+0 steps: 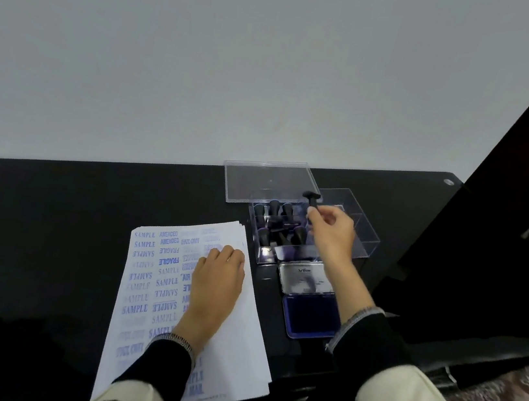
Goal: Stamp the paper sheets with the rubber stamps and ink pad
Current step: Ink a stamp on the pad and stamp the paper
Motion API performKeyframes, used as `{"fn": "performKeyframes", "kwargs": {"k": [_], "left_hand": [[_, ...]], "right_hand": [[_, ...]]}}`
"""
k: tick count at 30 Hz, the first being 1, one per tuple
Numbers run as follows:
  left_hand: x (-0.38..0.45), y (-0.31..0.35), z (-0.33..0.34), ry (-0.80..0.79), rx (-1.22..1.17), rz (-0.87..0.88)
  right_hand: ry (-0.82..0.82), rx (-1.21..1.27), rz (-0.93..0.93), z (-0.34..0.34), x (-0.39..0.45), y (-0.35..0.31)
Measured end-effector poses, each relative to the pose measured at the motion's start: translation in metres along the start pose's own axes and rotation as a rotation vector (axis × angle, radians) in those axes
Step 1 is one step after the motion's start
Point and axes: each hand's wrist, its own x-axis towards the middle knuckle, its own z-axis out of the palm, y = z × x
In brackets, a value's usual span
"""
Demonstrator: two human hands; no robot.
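Note:
A stack of white paper sheets lies on the black desk, its top sheet covered in blue stamped words. My left hand rests flat on the sheet, fingers straight. My right hand pinches a small black rubber stamp above a clear plastic box that holds several more black-handled stamps. An open ink pad with a blue pad and a silver lid sits just in front of the box, right of the paper.
The box's clear lid stands propped behind it. A second clear compartment sits to the right of the stamps. The black desk ends at a white wall. A dark cabinet stands at the right, patterned floor below.

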Motion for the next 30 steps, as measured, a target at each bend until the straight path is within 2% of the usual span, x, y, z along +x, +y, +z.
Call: {"fn": "performKeyframes", "kwargs": {"k": [4, 8, 10, 13, 15, 19, 22, 30], "left_hand": [[-0.016, 0.001, -0.010, -0.068, -0.010, 0.040], [-0.050, -0.009, -0.021, -0.118, -0.238, 0.201], [-0.065, -0.014, -0.029, -0.228, -0.290, 0.285], [-0.080, -0.022, -0.035, -0.439, -0.219, 0.328], [-0.087, -0.025, -0.035, -0.502, -0.181, 0.351], [-0.085, -0.027, -0.035, -0.536, -0.150, 0.378], [-0.083, -0.028, -0.034, -0.537, -0.146, 0.376], [-0.083, -0.029, -0.034, -0.576, -0.152, 0.420]], "right_hand": [[-0.069, -0.052, -0.040, -0.007, -0.044, 0.014], [-0.055, -0.106, -0.084, -0.018, -0.075, 0.026], [-0.014, -0.166, -0.095, -0.021, -0.085, 0.032], [0.075, -0.252, -0.048, -0.026, -0.097, 0.039], [0.108, -0.257, -0.012, -0.029, -0.104, 0.041], [0.077, -0.240, 0.008, -0.033, -0.112, 0.048], [0.071, -0.186, -0.046, -0.032, -0.115, 0.058], [0.190, -0.054, -0.135, -0.018, -0.121, 0.069]]}}
